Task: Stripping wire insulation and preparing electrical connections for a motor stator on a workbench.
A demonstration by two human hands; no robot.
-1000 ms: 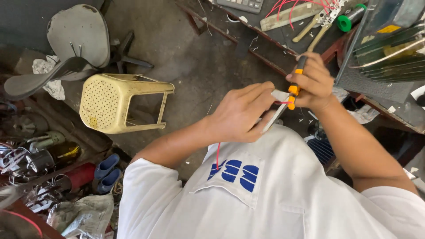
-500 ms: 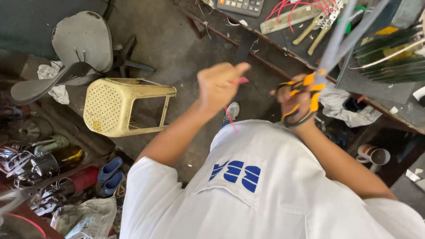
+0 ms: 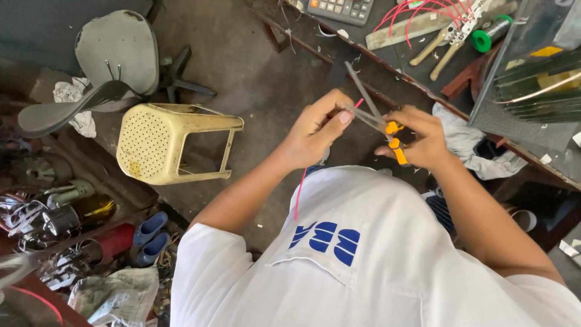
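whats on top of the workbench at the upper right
A calculator, red wires, a green spool and stacked glass panes lie on the workbench; whatever is beneath the panes is hidden.

Yellow plastic stool [image 3: 169,142] on concrete floor [image 3: 254,66]

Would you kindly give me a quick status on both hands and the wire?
Left hand pinching thin red wire, slack hanging down. Right hand gripping orange-handled pliers, tips at the wire. Nothing between the hands.
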